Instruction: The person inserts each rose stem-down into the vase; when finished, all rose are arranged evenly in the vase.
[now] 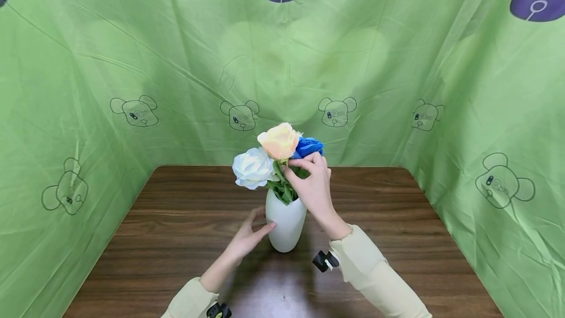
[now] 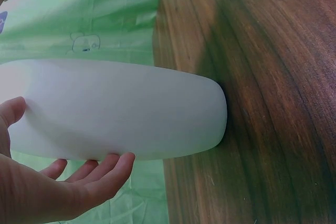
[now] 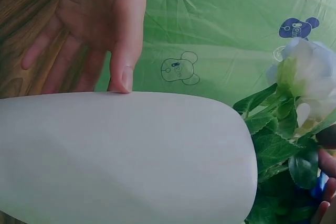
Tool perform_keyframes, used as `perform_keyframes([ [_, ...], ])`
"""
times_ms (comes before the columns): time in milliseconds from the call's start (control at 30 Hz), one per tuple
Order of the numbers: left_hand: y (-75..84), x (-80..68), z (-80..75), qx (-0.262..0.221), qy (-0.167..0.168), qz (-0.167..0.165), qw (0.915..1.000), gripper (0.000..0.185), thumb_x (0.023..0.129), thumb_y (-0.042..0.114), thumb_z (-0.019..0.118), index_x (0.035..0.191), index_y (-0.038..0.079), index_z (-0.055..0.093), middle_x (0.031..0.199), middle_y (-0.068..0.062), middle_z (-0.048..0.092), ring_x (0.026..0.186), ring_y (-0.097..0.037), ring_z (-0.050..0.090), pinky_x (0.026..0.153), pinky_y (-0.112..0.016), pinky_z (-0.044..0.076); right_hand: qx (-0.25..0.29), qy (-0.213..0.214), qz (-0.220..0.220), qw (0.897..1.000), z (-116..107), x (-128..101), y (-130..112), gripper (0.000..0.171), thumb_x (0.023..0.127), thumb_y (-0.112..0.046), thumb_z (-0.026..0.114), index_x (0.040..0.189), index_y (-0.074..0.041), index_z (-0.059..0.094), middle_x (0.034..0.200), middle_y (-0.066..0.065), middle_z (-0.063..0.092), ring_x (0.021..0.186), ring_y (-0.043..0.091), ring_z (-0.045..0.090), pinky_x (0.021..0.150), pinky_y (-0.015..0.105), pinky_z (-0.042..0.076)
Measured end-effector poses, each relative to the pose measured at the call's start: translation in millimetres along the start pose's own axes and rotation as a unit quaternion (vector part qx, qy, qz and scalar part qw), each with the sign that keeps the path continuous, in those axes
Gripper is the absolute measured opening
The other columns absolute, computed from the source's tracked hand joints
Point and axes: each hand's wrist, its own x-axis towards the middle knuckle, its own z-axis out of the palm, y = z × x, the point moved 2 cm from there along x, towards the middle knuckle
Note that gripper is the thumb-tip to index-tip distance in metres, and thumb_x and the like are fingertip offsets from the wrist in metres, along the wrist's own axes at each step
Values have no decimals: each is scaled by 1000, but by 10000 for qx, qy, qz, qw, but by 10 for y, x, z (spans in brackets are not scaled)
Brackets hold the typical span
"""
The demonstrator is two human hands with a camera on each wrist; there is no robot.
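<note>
A white vase stands upright on the table, holding artificial roses. My left hand is at its left side, thumb on the front and fingers toward the back. In the left wrist view that hand's fingertips meet the vase's edge. Above the rim, my right hand pinches the peach rose just under its bloom, thumb and index finger together by the stem. A pale blue-white rose leans out to the left; a blue rose sits behind the right hand. Green leaves fill the vase's mouth.
The dark wooden table spreads around the vase. Green cloth printed with bear faces hangs at the back and both sides. Black devices are strapped at both wrists.
</note>
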Motion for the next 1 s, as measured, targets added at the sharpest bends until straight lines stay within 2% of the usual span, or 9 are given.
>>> perform_keyframes([
  [167,41,-20,-5,-76,-45,-70,9999,61,89,26,61,137,2,31,131,-25,38,112,-43,45,88,-50,42,210,104,27,9997,-41,-52,35,9,73,-13,75,77,-5,72,79,2,47,81,20,43,74,38,30],
  [333,217,-92,-3,-157,-104,-73,9998,58,89,19,60,136,-1,31,129,-27,38,111,-45,44,89,-51,41,488,260,88,9984,-89,-183,123,10,69,-5,75,76,0,70,79,5,47,79,20,45,67,39,36],
  [533,345,-156,8,-87,-100,-96,9999,57,90,18,59,135,-2,32,129,-28,38,112,-45,44,90,-51,40,423,279,75,9987,-71,-328,233,7,71,-7,75,72,-4,68,74,6,45,76,20,45,65,35,35],
  [767,317,-145,0,-95,-109,-119,9998,59,90,20,59,136,-2,30,130,-28,37,113,-46,42,90,-52,39,416,240,52,9988,-29,-414,336,10,69,-7,77,76,-5,71,72,-1,44,76,18,44,66,35,35],
  [900,143,-65,-3,-56,-59,-35,10000,61,89,24,60,136,0,31,130,-26,38,111,-44,44,89,-51,41,481,203,54,9986,-25,-432,357,13,68,-5,78,80,-4,73,71,-1,45,75,18,45,62,29,36],
  [1000,131,-62,-2,-84,-52,-13,10000,61,89,24,61,136,-1,31,129,-26,39,111,-44,45,88,-50,41,466,161,99,9987,-22,-438,368,12,69,-5,78,79,-4,73,72,-1,46,75,18,45,62,30,37],
])
